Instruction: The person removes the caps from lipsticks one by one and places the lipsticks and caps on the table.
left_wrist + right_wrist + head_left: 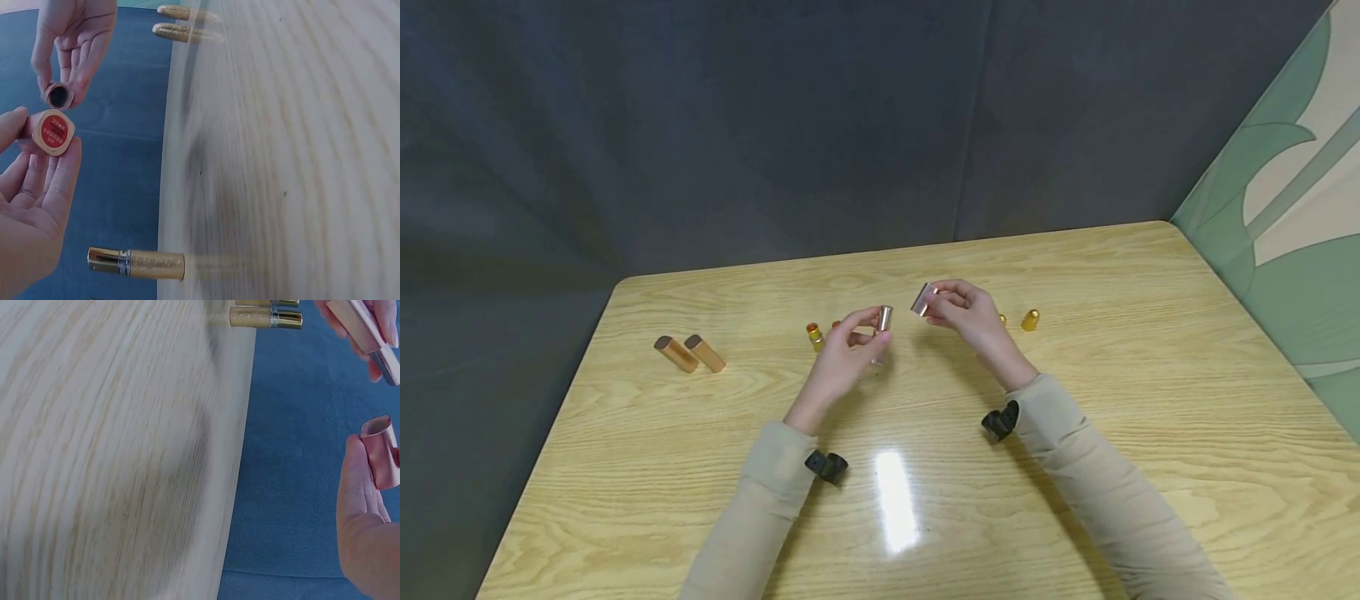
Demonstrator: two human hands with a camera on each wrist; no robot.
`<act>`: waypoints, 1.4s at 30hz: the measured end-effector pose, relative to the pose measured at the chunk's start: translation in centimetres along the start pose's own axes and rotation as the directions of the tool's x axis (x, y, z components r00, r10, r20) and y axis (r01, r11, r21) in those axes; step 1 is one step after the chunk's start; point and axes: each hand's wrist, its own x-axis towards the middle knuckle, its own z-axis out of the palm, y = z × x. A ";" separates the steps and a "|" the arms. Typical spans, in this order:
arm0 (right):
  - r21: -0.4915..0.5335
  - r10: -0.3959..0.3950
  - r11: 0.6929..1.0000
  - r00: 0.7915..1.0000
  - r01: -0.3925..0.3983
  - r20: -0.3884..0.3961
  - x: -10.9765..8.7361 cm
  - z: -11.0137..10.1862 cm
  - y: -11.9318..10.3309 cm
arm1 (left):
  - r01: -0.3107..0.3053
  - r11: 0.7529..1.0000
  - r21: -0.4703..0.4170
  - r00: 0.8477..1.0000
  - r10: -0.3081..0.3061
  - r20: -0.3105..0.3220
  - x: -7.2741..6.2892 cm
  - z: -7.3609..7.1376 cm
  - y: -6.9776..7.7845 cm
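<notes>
My left hand point(844, 357) pinches a rose-gold lipstick tube point(886, 318) between thumb and fingers above the table. Its base, with a round red label, faces the left wrist camera, and a silvery inner sleeve shows at its other end in the right wrist view. Across from it, my right hand point(972, 323) pinches the matching rose-gold lipstick cap point(923, 300), whose hollow end point(59, 96) looks dark inside. A gap separates cap and tube in the head view. Gold lipstick tubes point(816, 337) stand just behind my left hand, one partly hidden by it.
On the wooden table point(760, 517), two gold bullet-shaped caps point(1031, 320) stand beyond my right hand, one mostly covered. Two copper-coloured lipsticks point(705, 354) stand together at the left. A dark curtain point(820, 133) hangs behind the table's far edge.
</notes>
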 end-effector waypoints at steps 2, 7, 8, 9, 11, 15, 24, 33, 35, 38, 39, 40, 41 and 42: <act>0.007 -0.002 1.000 1.000 0.002 0.002 0.0 0.0 0.1 | -0.004 1.000 -0.011 1.000 0.004 -0.005 0.0 -0.3 0.0; 0.008 -0.017 1.000 1.000 0.017 0.009 0.1 -0.1 0.2 | -0.013 0.999 -0.030 0.999 0.012 -0.033 -0.3 -1.2 0.2; 0.004 -0.018 1.000 1.000 0.018 0.008 0.1 -0.2 0.2 | -0.015 0.999 -0.033 0.999 0.014 -0.041 -0.3 -1.4 0.2; -0.003 -0.020 1.000 1.000 0.020 0.008 0.1 -0.2 0.3 | -0.020 0.999 -0.037 0.999 0.018 -0.049 -0.3 -1.5 0.2; -0.020 -0.022 1.000 1.000 0.022 0.006 0.0 -0.4 0.3 | -0.029 0.998 -0.049 0.998 0.026 -0.064 -0.4 -1.9 0.3; -0.044 -0.025 0.999 1.000 0.025 0.009 0.0 -0.6 0.5 | -0.040 0.996 -0.083 0.995 0.033 -0.093 -0.5 -2.7 0.3; -0.152 -0.033 0.988 0.999 0.035 0.015 0.4 -1.0 1.0 | -0.053 0.993 -0.108 0.986 0.034 -0.166 -0.8 -4.4 0.1; -0.242 -0.001 0.970 1.000 0.006 0.019 0.7 -1.3 1.1 | -0.066 0.992 -0.104 0.971 0.040 -0.236 -1.1 -6.1 -0.3; -0.250 -0.002 0.968 1.000 0.007 0.023 0.8 -1.3 1.2 | -0.064 0.992 -0.105 0.966 0.035 -0.255 -1.2 -6.4 -0.5; -0.295 -0.009 0.955 1.000 0.014 0.020 0.8 -1.2 1.3 | -0.054 0.991 -0.119 0.959 0.019 -0.283 -1.4 -6.9 -0.8; -0.314 -0.010 0.949 1.000 0.015 0.019 0.8 -1.2 1.3 | -0.051 0.990 -0.129 0.958 0.012 -0.288 -1.5 -7.1 -0.9; -0.331 -0.015 0.943 1.000 0.020 0.018 0.8 -1.2 1.4 | -0.049 0.990 -0.136 0.955 0.006 -0.297 -1.5 -7.2 -1.0; -0.352 -0.021 0.936 1.000 0.025 0.017 0.7 -1.2 1.5 | -0.045 0.990 -0.135 0.953 0.002 -0.303 -1.6 -7.4 -1.1; -0.367 -0.023 0.930 1.000 0.028 0.017 0.7 -1.2 1.5 | -0.043 0.990 -0.138 0.950 -0.002 -0.312 -1.6 -7.6 -1.2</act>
